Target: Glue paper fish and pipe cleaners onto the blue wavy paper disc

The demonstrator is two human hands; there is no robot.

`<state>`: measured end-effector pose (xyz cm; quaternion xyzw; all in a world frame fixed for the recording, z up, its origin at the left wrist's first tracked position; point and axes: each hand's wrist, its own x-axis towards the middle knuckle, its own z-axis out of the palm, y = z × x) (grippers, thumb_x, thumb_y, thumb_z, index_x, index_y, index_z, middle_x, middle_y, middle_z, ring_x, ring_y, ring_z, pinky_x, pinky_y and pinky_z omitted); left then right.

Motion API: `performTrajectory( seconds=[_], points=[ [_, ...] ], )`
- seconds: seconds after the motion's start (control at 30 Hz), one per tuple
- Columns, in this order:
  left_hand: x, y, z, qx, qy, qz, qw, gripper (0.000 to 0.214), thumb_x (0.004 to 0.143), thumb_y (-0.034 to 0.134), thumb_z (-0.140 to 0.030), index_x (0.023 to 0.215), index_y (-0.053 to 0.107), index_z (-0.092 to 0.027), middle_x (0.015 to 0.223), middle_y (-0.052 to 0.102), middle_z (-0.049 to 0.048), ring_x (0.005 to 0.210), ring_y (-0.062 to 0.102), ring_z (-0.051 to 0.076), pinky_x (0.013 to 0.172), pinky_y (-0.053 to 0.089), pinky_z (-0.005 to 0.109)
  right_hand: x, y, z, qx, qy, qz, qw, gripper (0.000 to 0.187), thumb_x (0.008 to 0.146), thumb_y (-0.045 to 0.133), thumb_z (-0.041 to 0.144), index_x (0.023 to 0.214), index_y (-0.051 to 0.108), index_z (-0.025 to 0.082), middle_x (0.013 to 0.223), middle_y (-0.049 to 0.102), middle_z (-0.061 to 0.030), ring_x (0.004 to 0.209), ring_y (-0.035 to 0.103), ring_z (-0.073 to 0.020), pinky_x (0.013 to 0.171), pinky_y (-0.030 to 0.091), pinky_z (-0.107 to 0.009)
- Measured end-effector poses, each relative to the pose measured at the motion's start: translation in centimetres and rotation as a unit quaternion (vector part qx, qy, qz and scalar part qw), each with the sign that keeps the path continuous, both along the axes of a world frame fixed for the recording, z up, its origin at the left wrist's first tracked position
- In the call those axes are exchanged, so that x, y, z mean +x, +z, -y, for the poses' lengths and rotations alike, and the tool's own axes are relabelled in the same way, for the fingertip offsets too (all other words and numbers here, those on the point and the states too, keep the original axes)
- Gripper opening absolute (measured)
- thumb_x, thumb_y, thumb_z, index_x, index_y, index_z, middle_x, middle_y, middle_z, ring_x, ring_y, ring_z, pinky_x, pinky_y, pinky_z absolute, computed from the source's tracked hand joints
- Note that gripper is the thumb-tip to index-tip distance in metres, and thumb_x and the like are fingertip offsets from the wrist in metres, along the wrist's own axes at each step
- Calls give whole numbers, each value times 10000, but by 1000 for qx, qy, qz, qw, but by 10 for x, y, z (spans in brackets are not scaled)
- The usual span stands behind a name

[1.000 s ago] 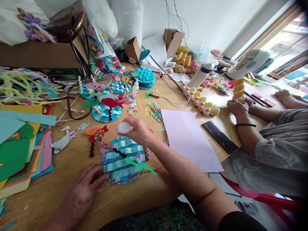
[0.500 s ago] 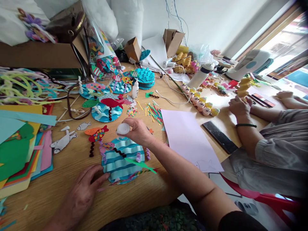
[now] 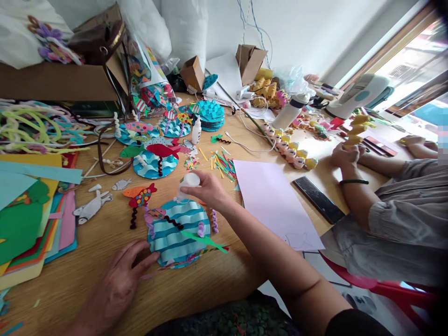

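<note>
Pinched in my right hand (image 3: 208,189) is a small translucent white glue bottle (image 3: 190,181), its round base turned up toward me and its lower end above the far edge of a blue paper disc (image 3: 180,221). Wavy light-blue strips cross the disc. A patterned pink fish (image 3: 155,214), dark and purple curled pipe cleaners and a green strip (image 3: 203,240) lie on it. My left hand (image 3: 121,273) rests on the table, fingers apart, its fingertips at the disc's lower left edge. Beside the disc lie orange and red paper fish (image 3: 142,194) with a dark curl.
Finished-looking fish discs (image 3: 156,163) stand behind, near an upright glue bottle (image 3: 196,130). Coloured paper sheets (image 3: 31,219) lie left. To the right are a lilac sheet (image 3: 273,200), a black phone (image 3: 318,199) and another person's hands (image 3: 346,156) holding a yellow piece.
My right hand has shifted slightly right with the glue bottle, whose side now shows more. My left hand has stayed by the disc.
</note>
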<state>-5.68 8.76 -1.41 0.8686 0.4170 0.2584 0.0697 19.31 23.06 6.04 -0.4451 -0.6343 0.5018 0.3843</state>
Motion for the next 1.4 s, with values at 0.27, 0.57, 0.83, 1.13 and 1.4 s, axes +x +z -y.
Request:
performTrajectory(
  seconds=[0.27, 0.57, 0.83, 1.13, 1.4],
  points=[
    [3, 6, -3, 28, -2, -13, 1000, 348, 850, 389, -159, 1108, 569, -309, 1104, 566, 12, 1045, 538, 177, 853, 473, 296, 13, -7, -1, -126, -116, -247, 954, 264, 585, 724, 298, 771, 575, 185, 728, 606, 41, 650, 535, -76, 599, 402, -188],
    [6, 8, -5, 69, 5, -15, 997, 345, 844, 385, -158, 1072, 597, -305, 1064, 587, 10, 993, 574, 152, 824, 490, 248, 27, -10, 6, -210, -157, -373, 890, 371, 547, 777, 273, 817, 532, 207, 689, 618, 56, 545, 564, -65, 460, 448, -152],
    [-3, -13, -2, 20, 33, 28, 999, 310, 842, 384, -266, 1000, 640, -336, 1052, 659, -21, 954, 626, 162, 810, 522, 254, 53, 1, 23, -227, -149, -389, 880, 340, 606, 744, 218, 826, 485, 192, 715, 668, 3, 594, 664, -145, 438, 494, -167],
    [-17, -49, -10, -53, 92, 77, 991, 295, 796, 435, -402, 991, 640, -319, 993, 690, -14, 924, 639, 177, 751, 544, 234, 98, 2, 19, -219, -228, -341, 885, 167, 673, 668, 201, 756, 525, 181, 599, 619, 27, 464, 591, -79, 369, 407, -130],
    [-10, -40, 1, -72, 106, 89, 988, 327, 788, 404, -457, 912, 673, -320, 1029, 673, 0, 1030, 593, 208, 864, 506, 323, 130, 4, -27, -181, -252, -295, 903, 157, 690, 621, 87, 768, 540, 196, 733, 642, 22, 642, 637, -95, 571, 533, -190]
  ],
)
